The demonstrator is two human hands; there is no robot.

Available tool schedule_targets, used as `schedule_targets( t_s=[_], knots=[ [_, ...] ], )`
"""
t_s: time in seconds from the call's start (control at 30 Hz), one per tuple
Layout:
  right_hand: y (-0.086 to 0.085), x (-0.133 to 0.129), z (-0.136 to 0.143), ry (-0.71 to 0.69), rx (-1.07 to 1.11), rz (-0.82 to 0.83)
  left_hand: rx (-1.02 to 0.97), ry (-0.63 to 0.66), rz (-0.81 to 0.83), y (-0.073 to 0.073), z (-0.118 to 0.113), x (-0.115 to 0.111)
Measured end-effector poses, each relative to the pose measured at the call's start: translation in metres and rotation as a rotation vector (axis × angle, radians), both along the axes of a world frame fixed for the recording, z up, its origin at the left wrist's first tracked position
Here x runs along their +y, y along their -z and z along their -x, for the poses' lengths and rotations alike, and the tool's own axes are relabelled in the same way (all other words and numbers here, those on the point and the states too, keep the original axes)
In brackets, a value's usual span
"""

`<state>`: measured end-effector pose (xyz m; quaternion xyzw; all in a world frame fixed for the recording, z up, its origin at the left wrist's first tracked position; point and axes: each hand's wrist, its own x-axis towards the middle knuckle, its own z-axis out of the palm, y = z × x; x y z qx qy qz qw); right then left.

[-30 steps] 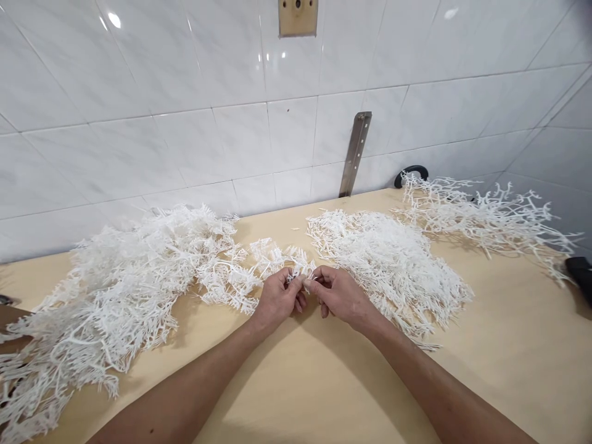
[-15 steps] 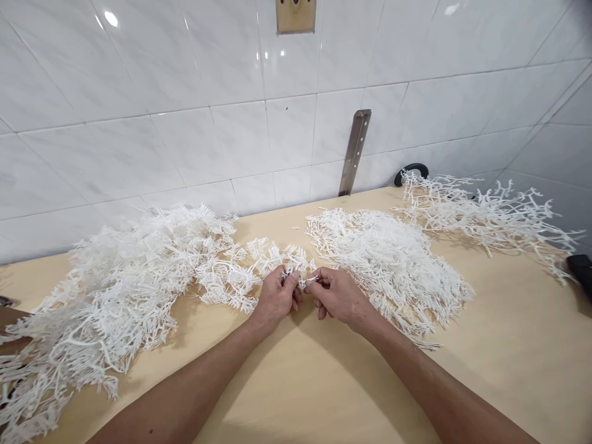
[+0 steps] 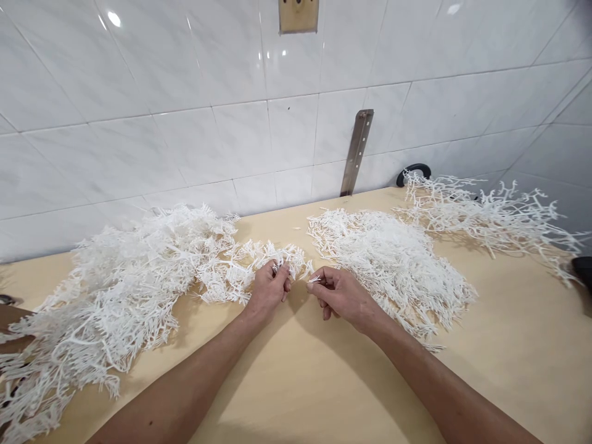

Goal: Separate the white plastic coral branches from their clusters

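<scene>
Tan tbl [image 3: 324,388]. L hand [image 3: 267,288] fingers pinch wht sprig [image 3: 293,256]; R hand [image 3: 345,297] pinches wht bits [image 3: 315,279].

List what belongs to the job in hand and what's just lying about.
Job, apparently:
left hand, gripping white strands
right hand, pinching thin white bits
tangled left pile
finer middle pile
branching stems

Apparently idle:
black ring
black object, right edge, unclear
</scene>
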<state>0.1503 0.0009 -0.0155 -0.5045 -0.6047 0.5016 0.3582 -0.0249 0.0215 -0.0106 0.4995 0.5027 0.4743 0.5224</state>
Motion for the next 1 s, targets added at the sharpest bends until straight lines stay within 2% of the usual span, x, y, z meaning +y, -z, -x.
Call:
schedule_targets(
  t_s=[0.13,0.33,0.4,0.47,0.57,0.7,0.77,0.87,1.0],
  knots=[
    [-0.006,0.003,-0.008,0.064,0.118,-0.021,0.036,0.011,-0.004,-0.002,-0.001,-0.003],
    [-0.034,0.008,-0.032,0.404,0.727,-0.079,0.072,0.051,-0.023,-0.005,-0.001,-0.007],
    [-0.039,0.009,-0.036,0.490,0.863,-0.088,0.069,0.046,-0.015,-0.005,-0.001,-0.006],
    [-0.039,0.008,-0.035,0.522,0.910,-0.087,0.079,0.027,-0.005,-0.004,-0.001,-0.005],
    [-0.029,0.006,-0.022,0.455,0.759,-0.058,0.108,0.007,-0.007,-0.003,0.000,-0.005],
    [-0.010,-0.001,0.003,0.210,0.206,-0.081,0.158,0.009,-0.050,-0.001,0.000,-0.005],
    [-0.004,-0.004,0.012,0.143,0.005,-0.127,0.163,0.020,-0.065,0.000,0.000,-0.006],
    [-0.002,-0.006,0.016,0.105,-0.093,-0.146,0.170,0.052,-0.082,0.001,-0.001,-0.007],
    [-0.003,-0.005,0.013,0.058,-0.068,-0.149,0.185,0.091,-0.095,-0.001,-0.002,-0.010]
  ],
)
